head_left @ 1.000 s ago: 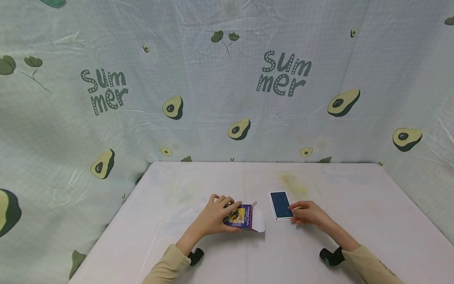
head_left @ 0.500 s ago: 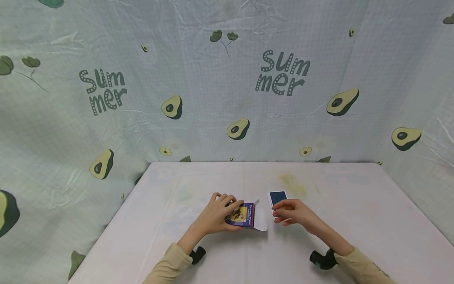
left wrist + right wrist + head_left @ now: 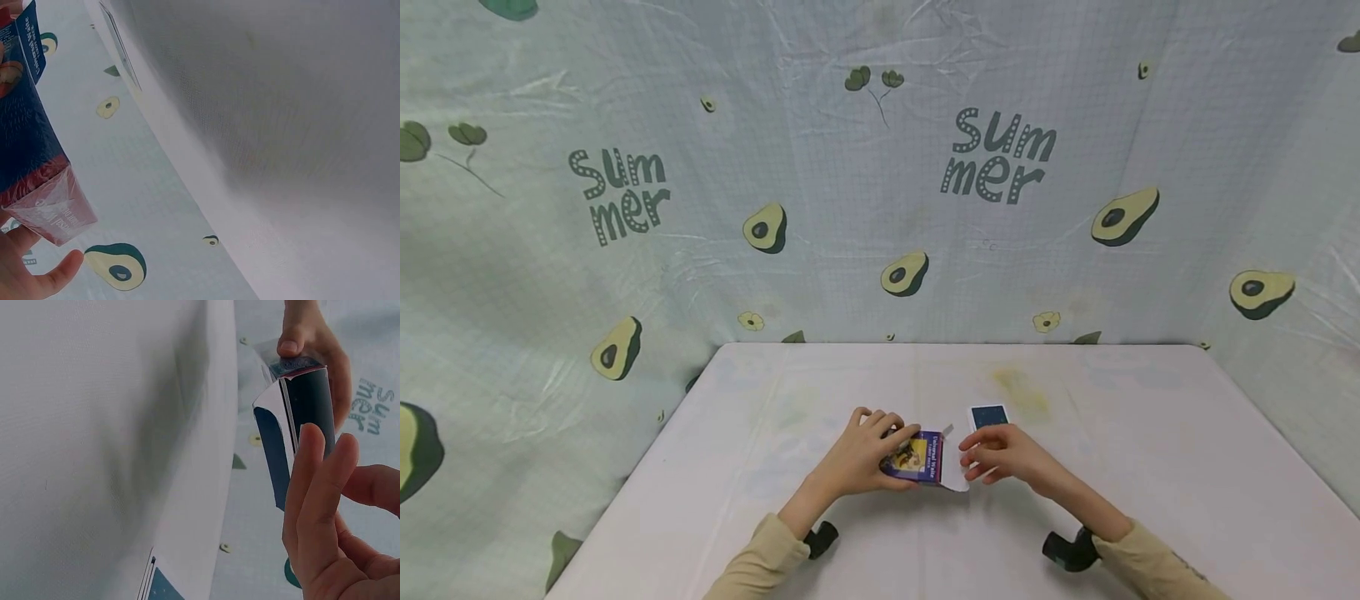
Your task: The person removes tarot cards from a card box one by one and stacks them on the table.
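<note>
"What's over the table [image 3: 820, 392]?"
"The right hand [image 3: 1003, 454], fingers loosely parted, nothing visibly gripped; the left hand [image 3: 861, 457], curled round the purple box [image 3: 917, 456]."
"And the cards [image 3: 988, 416]?"
"On it, partly hidden behind the right hand, their number unclear."

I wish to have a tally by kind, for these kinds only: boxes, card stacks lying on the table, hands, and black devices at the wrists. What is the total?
Printed box: 1
Card stack: 1
Left hand and right hand: 2
Black devices at the wrists: 2
Total: 6
</note>
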A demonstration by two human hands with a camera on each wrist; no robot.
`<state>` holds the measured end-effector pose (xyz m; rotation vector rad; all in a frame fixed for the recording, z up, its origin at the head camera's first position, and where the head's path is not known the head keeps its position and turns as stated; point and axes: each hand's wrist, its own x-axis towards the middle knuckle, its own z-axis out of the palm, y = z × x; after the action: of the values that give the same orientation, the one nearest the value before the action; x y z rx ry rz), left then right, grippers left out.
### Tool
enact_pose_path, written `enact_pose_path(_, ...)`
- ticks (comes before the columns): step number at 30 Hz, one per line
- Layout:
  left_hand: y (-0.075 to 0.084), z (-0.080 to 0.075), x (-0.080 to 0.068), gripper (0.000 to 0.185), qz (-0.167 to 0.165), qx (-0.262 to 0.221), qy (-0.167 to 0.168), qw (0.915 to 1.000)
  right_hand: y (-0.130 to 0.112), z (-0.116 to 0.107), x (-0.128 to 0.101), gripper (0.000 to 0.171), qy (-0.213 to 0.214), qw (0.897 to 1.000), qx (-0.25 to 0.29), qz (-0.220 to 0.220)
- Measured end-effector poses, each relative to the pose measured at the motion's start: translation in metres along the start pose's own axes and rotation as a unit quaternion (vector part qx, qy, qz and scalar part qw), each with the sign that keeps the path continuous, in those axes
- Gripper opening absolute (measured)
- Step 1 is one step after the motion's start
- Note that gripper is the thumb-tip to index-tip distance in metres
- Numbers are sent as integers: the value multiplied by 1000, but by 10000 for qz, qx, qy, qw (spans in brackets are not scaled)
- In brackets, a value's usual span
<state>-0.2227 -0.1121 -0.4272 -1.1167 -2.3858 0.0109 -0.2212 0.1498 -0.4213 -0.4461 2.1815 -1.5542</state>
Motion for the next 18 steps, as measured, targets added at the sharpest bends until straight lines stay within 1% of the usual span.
enact_pose_path(6,2,2,3,74,37,-12,-48,10000,3,5,4,33,31,9999,-69,101)
enact_pose_path(11,4,3,5,74,81,40,-75,9999,5,10,6,35,132,9996,-101,232)
enact_pose_path(18,5,4,6,74,125,-9,-55,9999,7,17,11,41,326,9985,-208,386)
